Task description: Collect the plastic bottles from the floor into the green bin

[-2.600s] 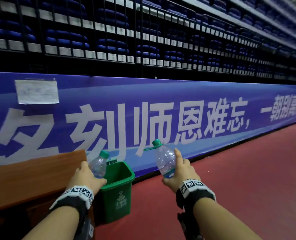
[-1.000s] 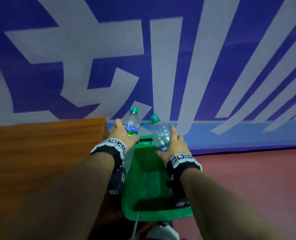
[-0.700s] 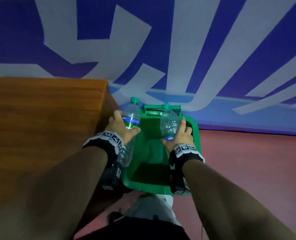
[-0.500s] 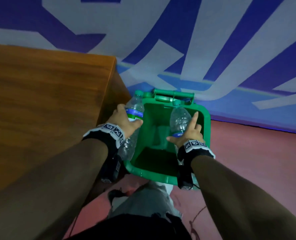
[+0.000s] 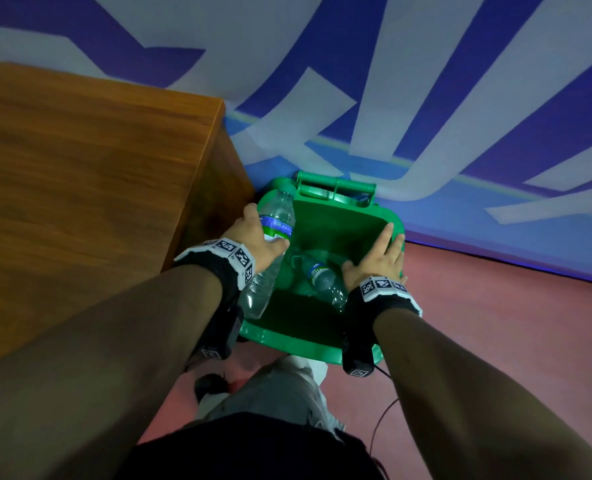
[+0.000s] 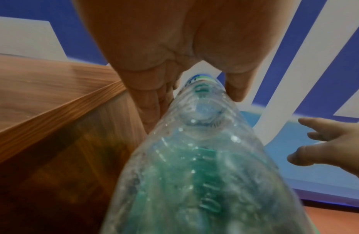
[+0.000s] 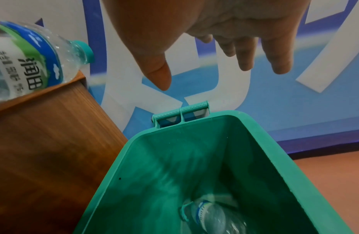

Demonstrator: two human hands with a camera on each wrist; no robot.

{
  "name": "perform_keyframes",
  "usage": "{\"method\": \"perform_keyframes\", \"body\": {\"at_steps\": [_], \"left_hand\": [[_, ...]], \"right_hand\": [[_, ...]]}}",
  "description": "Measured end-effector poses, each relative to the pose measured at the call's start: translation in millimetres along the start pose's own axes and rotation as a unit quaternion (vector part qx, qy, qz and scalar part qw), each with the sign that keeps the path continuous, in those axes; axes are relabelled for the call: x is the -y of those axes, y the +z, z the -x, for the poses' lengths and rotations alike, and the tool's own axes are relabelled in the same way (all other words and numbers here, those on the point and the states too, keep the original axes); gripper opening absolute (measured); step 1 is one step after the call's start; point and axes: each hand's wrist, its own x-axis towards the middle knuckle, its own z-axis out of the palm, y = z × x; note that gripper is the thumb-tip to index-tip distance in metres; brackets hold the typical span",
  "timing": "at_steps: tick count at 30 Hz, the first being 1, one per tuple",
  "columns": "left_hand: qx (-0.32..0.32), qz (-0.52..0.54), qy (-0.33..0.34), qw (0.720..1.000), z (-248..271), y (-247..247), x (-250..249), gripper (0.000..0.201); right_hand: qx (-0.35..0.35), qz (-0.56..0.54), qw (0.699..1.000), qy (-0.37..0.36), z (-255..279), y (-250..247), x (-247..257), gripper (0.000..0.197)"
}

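Note:
A green bin (image 5: 301, 344) stands on the red floor between a wooden desk and a blue banner wall. My left hand (image 5: 253, 237) grips a clear plastic bottle (image 5: 275, 220) with a green cap and blue-green label over the bin's left rim; the same bottle (image 6: 200, 166) fills the left wrist view. My right hand (image 5: 377, 258) hovers spread over the bin's right side, holding nothing, fingers (image 7: 244, 52) straight. A second clear bottle (image 5: 322, 278) lies inside the bin, blurred in the right wrist view (image 7: 210, 216).
The wooden desk (image 5: 80, 188) stands tight against the bin's left side. The blue and white banner wall (image 5: 426, 98) runs just behind the bin's handle (image 5: 336, 188). Red floor (image 5: 512, 341) stretches to the right. My legs and a shoe (image 5: 211, 382) are below.
My right hand has let go of its bottle, which now lies in the bin, and its fingers have spread. My left hand still holds its bottle over the rim. The view tilted further down.

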Motion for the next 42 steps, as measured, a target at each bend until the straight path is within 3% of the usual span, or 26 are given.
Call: {"method": "perform_keyframes", "body": {"at_steps": [3,7,13,17,21,25,29,35,42], "left_hand": [[0.003,-0.008,0.007,1.000,7,5,-11,0.082],[0.004,-0.023,0.029,0.999,25,0,-23,0.100],[-0.057,-0.018,0.061,0.996,73,-40,-6,0.102],[-0.126,0.021,0.063,0.990,130,-79,49,0.102],[-0.194,0.071,0.011,0.978,208,-116,153,0.103],[-0.269,0.126,-0.098,0.950,300,-140,297,0.104],[-0.340,0.184,-0.235,0.892,408,-138,445,0.104],[-0.385,0.280,-0.426,0.770,569,-68,611,0.102],[-0.354,0.359,-0.596,0.625,694,37,738,0.106]], "right_hand": [[-0.024,-0.001,1.000,-0.009,6,-15,-8,0.111],[-0.051,-0.011,0.999,-0.015,24,-39,-17,0.109],[-0.094,0.009,0.993,-0.064,81,-66,1,0.107],[-0.118,0.061,0.978,-0.162,147,-66,44,0.109],[-0.106,0.110,0.946,-0.286,243,-35,113,0.108],[-0.064,0.125,0.892,-0.431,365,35,189,0.111],[0.015,0.145,0.819,-0.555,498,116,247,0.108],[0.062,0.200,0.682,-0.700,675,238,277,0.105],[0.147,0.271,0.506,-0.805,845,377,274,0.103]]}}
